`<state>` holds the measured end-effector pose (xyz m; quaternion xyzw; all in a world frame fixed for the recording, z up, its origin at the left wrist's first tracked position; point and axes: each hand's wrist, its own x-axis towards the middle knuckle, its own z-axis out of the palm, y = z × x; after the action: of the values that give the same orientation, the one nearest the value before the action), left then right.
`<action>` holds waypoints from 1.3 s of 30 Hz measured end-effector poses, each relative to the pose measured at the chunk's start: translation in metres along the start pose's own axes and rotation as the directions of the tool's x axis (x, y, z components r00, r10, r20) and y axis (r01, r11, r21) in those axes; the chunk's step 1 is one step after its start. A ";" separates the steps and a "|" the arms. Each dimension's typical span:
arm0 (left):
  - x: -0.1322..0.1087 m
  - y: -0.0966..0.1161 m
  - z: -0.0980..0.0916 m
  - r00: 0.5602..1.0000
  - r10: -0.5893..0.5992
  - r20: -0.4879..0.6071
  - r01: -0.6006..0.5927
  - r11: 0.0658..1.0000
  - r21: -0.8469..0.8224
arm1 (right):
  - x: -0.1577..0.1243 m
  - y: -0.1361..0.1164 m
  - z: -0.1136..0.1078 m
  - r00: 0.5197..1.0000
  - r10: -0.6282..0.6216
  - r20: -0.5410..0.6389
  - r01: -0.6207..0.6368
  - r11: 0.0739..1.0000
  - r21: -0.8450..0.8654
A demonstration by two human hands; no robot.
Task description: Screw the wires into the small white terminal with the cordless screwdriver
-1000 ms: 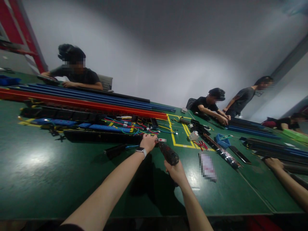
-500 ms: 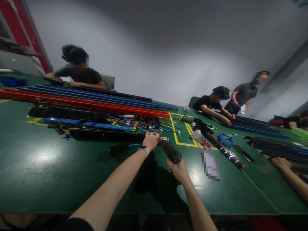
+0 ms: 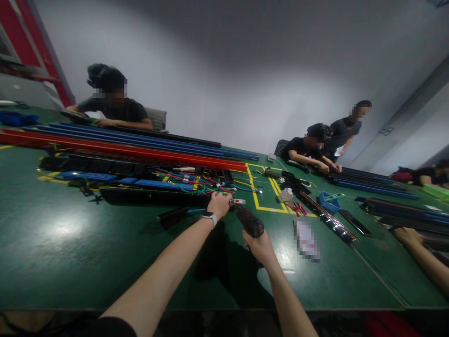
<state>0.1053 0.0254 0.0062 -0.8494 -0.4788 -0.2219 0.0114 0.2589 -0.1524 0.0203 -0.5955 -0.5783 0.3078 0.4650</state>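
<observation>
1. The black strip (image 3: 154, 196) lies lengthwise across the green tabletop (image 3: 70, 252). Everything below is placed from it.
2. The left hand (image 3: 219, 204), with a watch (image 3: 209, 216) on its wrist, sits at the strip's right end. Its fingers are curled down and clenched over that end.
3. The right hand (image 3: 259, 245) is nearer the camera than the strip's right end and is wrapped tight round the grip of an electric screwdriver (image 3: 249, 221).
4. The screwdriver slants up from that hand, and its nose points at the strip's right end, just beside the left hand. Whether the bit touches anything cannot be made out.
5. A small white-and-red part (image 3: 238, 201) lies just past the strip's right end, close to the screwdriver's nose.
6. Behind the strip is a tangle of coloured wires (image 3: 196, 185). Further back, a long red rail (image 3: 122, 150) runs parallel to the strip.
7. Right of the strip's end, yellow tape (image 3: 266, 196) marks a rectangle on the tabletop. Beyond it lie red-handled pliers (image 3: 298, 208) and a blue tray (image 3: 329, 202).
8. Far to the right of the strip, another person's hand (image 3: 403, 234) rests on the tabletop.
9. Other people sit along the far side, behind the strip.
</observation>
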 end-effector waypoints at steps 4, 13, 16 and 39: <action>0.000 0.000 0.000 1.000 0.010 -0.008 -0.010 1.000 0.004 | -0.001 -0.004 -0.001 1.000 0.015 0.015 -0.015 1.000 0.015; 0.001 0.000 0.002 1.000 -0.008 0.009 0.007 1.000 0.011 | -0.002 -0.014 -0.001 0.999 0.040 0.002 -0.040 0.998 0.045; 0.001 0.001 0.001 1.000 -0.007 0.005 0.007 1.000 0.005 | -0.002 -0.014 -0.001 0.999 0.042 0.000 -0.042 0.999 0.033; 0.000 -0.001 0.003 1.000 0.018 -0.022 -0.017 1.000 0.020 | -0.003 -0.020 -0.001 1.000 0.025 -0.003 -0.025 0.999 0.043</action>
<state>0.1061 0.0265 0.0032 -0.8508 -0.4733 -0.2267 0.0270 0.2510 -0.1578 0.0388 -0.5932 -0.5632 0.3250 0.4747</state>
